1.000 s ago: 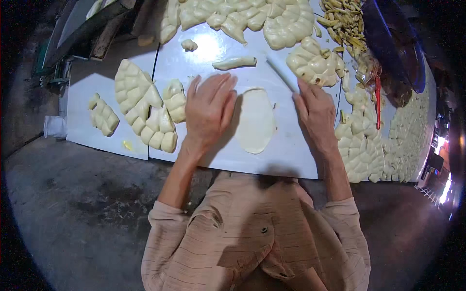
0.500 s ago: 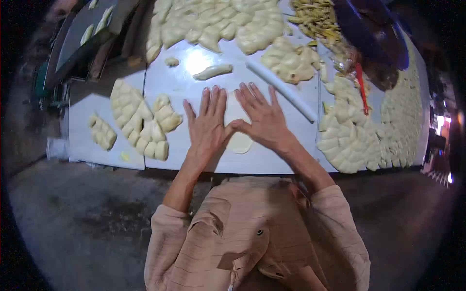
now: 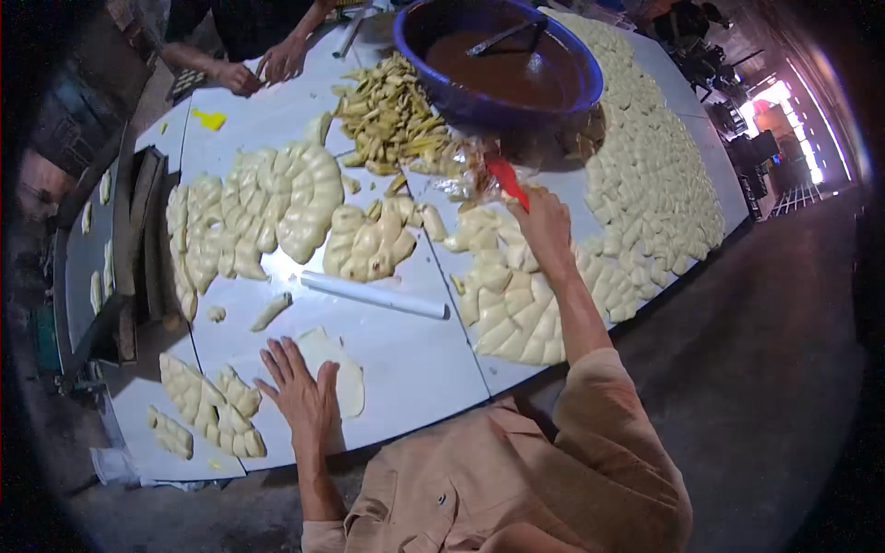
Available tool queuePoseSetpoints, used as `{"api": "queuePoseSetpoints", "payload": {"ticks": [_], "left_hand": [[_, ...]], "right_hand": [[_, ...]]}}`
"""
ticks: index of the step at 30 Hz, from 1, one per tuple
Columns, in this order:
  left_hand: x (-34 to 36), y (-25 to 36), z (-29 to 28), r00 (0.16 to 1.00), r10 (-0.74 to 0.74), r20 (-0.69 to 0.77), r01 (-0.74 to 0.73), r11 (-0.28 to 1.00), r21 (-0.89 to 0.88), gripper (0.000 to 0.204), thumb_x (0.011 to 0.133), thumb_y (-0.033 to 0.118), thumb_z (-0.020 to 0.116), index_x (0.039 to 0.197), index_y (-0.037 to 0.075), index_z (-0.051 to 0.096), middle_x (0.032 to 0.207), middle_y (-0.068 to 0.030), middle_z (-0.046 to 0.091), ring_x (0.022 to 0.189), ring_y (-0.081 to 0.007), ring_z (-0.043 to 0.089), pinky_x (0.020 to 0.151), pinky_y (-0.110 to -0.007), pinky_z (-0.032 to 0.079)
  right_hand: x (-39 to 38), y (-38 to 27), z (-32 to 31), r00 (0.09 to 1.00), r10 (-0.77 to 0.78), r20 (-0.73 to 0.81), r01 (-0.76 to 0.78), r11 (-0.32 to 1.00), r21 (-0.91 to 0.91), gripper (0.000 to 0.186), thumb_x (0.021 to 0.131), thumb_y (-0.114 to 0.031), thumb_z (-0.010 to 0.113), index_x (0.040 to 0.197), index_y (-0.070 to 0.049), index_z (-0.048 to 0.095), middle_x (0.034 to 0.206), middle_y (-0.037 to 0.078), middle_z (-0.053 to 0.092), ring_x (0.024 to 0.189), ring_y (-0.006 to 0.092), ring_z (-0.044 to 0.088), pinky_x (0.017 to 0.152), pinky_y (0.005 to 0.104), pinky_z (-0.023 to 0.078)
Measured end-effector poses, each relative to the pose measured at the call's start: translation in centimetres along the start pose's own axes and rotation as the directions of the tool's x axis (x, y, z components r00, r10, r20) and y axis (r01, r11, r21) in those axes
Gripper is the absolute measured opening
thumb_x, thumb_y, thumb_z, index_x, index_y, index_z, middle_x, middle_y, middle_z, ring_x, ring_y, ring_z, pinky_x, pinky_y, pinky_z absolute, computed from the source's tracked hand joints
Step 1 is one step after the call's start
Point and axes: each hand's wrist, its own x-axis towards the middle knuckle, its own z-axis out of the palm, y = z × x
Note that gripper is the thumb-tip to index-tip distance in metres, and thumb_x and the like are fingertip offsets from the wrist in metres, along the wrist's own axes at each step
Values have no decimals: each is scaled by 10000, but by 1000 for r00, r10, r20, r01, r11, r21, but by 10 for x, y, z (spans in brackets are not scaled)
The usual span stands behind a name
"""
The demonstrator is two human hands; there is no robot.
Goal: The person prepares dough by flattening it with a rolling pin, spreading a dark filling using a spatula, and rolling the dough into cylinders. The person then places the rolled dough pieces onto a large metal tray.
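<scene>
My left hand [image 3: 300,387] lies flat with fingers spread, on the left edge of a thin sheet of rolled dough [image 3: 346,373]. My right hand [image 3: 546,229] reaches out to the right, its fingers closed around the near end of a red spatula-like tool [image 3: 505,177]. The tool's far end rests by a crumpled clear plastic bag [image 3: 466,175]. Beyond the dough sheet lies a white rolling pin [image 3: 376,295], and a small dough roll [image 3: 271,312] sits above my left hand.
A purple basin [image 3: 410,64] of brown filling stands far right of centre, beside a heap of yellowish strips [image 3: 387,115]. Dough pieces [image 3: 645,175] cover the right side; more dough [image 3: 277,198] lies left. Another person's hands [image 3: 263,72] work at the far edge, near a yellow tool [image 3: 209,119].
My right hand has left the dough sheet and taken hold of the red tool. My left hand stays on the sheet. The view has swung right and upward, bringing in the other person.
</scene>
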Motion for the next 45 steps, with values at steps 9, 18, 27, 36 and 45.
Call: {"api": "queuePoseSetpoints", "payload": {"ticks": [9, 18, 27, 36, 45], "left_hand": [[2, -5, 18, 980, -185, -74, 183, 983, -26, 807, 1030, 520, 417, 1605, 18, 156, 1661, -265, 101, 1550, -413, 40, 1191, -653, -13], [-8, 0, 21, 937, -304, -173, 308, 951, -6, 733, 1043, 441, 424, 1609, 45, 179, 1660, -267, 108, 1551, -410, 49, 1185, -661, -16], [-5, 2, 26, 913, -361, -192, 367, 930, -3, 761, 1007, 456, 459, 1602, 47, 220, 1663, -265, 92, 1549, -425, 34, 1181, -668, -35], [-5, 3, 21, 919, -345, -192, 351, 936, -2, 805, 984, 469, 521, 1598, 37, 229, 1661, -267, 101, 1542, -441, 41, 1186, -661, -22], [-5, 9, 20, 916, -342, -212, 331, 940, -87, 825, 975, 489, 534, 1586, 14, 249, 1653, -276, 129, 1547, -425, 28, 1195, -643, -27]], "right_hand": [[15, 20, -31, 949, -53, -309, 149, 944, 294, 193, 957, -134, 554, 1091, -42, 659, 964, 206, 693, 892, 434, 664, 768, 502, 533], [133, -10, -126, 967, -182, -178, 233, 914, 331, 272, 936, -298, 682, 1136, -113, 696, 922, 171, 731, 867, 376, 704, 745, 467, 547], [262, -6, -58, 772, -574, 271, 589, 808, 33, 309, 855, -325, 739, 1063, -98, 758, 1001, 183, 734, 961, 392, 700, 817, 485, 553], [273, 22, -89, 721, -398, 568, 85, 863, 497, 266, 900, -301, 758, 886, -36, 758, 633, -17, 587, 530, 68, 475, 497, 265, 355], [279, 43, -86, 670, -300, 679, -139, 847, 513, 291, 897, -342, 773, 815, -66, 737, 579, -41, 543, 468, 35, 421, 439, 247, 288]]}}
